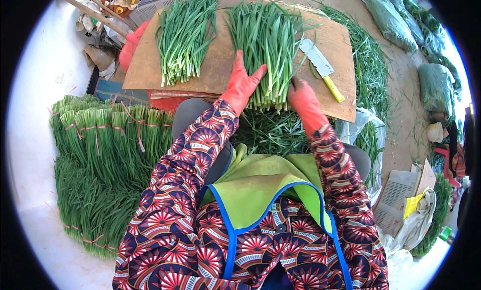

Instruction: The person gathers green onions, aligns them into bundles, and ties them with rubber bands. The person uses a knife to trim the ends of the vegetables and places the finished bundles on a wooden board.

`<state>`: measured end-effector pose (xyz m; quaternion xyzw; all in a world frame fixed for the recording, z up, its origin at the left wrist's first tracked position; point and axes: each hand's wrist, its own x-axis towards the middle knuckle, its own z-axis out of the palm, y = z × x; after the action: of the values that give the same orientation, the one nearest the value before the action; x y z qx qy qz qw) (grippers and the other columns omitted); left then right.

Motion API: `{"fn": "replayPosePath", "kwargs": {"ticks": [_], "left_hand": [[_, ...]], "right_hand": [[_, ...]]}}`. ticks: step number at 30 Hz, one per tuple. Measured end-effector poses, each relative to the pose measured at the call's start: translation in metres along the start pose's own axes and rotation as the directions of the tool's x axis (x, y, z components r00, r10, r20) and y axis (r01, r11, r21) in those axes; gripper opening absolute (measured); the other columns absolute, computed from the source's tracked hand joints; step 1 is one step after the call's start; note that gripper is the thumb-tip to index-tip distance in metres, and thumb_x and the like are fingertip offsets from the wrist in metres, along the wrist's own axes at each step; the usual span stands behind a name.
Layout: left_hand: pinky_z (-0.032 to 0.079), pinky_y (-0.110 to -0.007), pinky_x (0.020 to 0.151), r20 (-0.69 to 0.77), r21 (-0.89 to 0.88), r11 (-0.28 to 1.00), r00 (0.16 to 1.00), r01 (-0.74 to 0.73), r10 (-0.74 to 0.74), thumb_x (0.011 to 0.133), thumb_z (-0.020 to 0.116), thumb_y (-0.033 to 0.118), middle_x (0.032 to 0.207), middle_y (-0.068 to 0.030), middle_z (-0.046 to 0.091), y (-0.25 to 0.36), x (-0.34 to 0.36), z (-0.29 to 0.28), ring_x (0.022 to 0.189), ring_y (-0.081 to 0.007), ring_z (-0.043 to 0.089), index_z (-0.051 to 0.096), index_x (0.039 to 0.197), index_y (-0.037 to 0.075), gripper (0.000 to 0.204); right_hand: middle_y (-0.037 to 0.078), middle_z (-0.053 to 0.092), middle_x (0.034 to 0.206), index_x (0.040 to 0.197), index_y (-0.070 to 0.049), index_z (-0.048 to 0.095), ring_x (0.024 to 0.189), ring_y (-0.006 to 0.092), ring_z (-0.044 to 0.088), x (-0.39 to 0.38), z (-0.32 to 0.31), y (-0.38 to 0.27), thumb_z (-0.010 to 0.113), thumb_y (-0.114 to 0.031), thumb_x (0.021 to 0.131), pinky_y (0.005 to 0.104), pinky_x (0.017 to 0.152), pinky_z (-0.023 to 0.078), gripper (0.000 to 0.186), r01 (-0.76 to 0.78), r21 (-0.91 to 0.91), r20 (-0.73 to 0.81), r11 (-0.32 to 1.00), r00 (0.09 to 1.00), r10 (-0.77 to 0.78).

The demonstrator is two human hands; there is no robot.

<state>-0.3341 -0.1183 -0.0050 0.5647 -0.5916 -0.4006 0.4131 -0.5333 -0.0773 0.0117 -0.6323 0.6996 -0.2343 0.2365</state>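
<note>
brown board (pixel 144 57), leaf-strewn floor (pixel 401 89), green bundle (pixel 265 44) in grip of left hand (pixel 241 84) and right hand (pixel 304 103)

Leafy bunches (pixel 265 42), knife (pixel 321 67) on board (pixel 216 64)

A: Which colours on the fingers (pixel 240 62)?
B: Coral red over left hand (pixel 241 84) and right hand (pixel 305 102), darkened to brown at the right fingertips (pixel 299 82)
A: And between them?
B: Deep green in the leafy bunch (pixel 264 37), paling to whitish green at the stems
A: Just right of the right fingers?
B: Yellow on the knife handle (pixel 333 89), silver-grey on the blade (pixel 316 58)
A: Beneath?
B: Brown across the board (pixel 216 69)
A: Nearer the body than the fingers?
B: Red, white and navy fans over the sleeves (pixel 185 165), lime green with blue edging on the apron (pixel 250 195)
</note>
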Motion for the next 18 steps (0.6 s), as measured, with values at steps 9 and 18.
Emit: {"fn": "replayPosePath", "kwargs": {"ticks": [9, 18], "left_hand": [[0.023, -0.034, 0.112, -0.039, -0.235, 0.972, 0.999, 0.014, -0.024, 0.085, 0.066, 0.035, 0.150, -0.0201, 0.027, -0.024, 0.007, -0.007, 0.139, -0.0290, 0.026, 0.012, 0.150, 0.004, 0.089], [0.015, -0.035, 0.115, 0.024, -0.428, 0.902, 0.998, 0.063, -0.059, 0.089, 0.062, 0.018, 0.154, -0.0187, 0.016, -0.012, 0.007, -0.013, 0.143, -0.0250, 0.014, 0.011, 0.148, -0.002, 0.081]], "right_hand": [[0.011, 0.062, 0.079, 0.116, -0.011, 0.058, 0.069, 0.0294, 0.065, -0.088, -0.019, -0.088, 0.053, -0.015, 0.086, 0.0417, 0.056, 0.051, 0.030, 0.507, -0.418, 0.270, 0.754, 0.862, -0.430], [0.004, 0.060, 0.063, 0.102, -0.013, 0.068, 0.054, 0.0268, 0.060, -0.081, -0.001, -0.079, 0.062, -0.014, 0.083, 0.0401, 0.048, 0.046, 0.021, 0.674, -0.214, 0.064, 0.707, 0.732, -0.678]]}}
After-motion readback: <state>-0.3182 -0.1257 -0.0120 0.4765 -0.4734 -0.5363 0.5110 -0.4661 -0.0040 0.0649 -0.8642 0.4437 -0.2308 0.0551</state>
